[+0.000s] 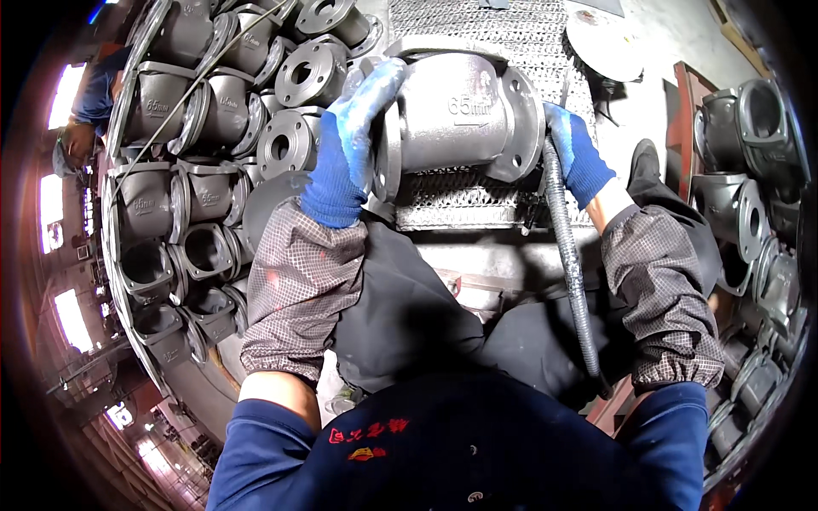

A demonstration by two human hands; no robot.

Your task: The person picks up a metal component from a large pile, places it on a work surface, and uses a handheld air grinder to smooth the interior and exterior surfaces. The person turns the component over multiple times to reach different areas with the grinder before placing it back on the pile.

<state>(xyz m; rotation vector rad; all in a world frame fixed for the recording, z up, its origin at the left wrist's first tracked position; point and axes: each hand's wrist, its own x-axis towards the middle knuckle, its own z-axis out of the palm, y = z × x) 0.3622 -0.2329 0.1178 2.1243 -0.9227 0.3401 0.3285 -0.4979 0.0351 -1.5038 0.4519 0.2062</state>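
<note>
A grey cast-metal valve body (452,106) with round bolt-holed flanges lies on its side in front of me, above a bench topped with metal mesh (464,203). My left hand (354,119), in a blue and white glove, is closed around its left flange. At the right flange, my right hand (573,153) in a similar glove is pressed to the rim, its fingertips partly hidden behind the flange. A grey ribbed hose (569,255) runs close by the right glove and down over my right thigh.
Many similar valve bodies (226,102) are stacked on the left, with more (750,213) on the right. A thin rod (200,81) slants across the left stack. A round pale disc (605,43) stands beyond the bench. Another person (89,102) is at far left.
</note>
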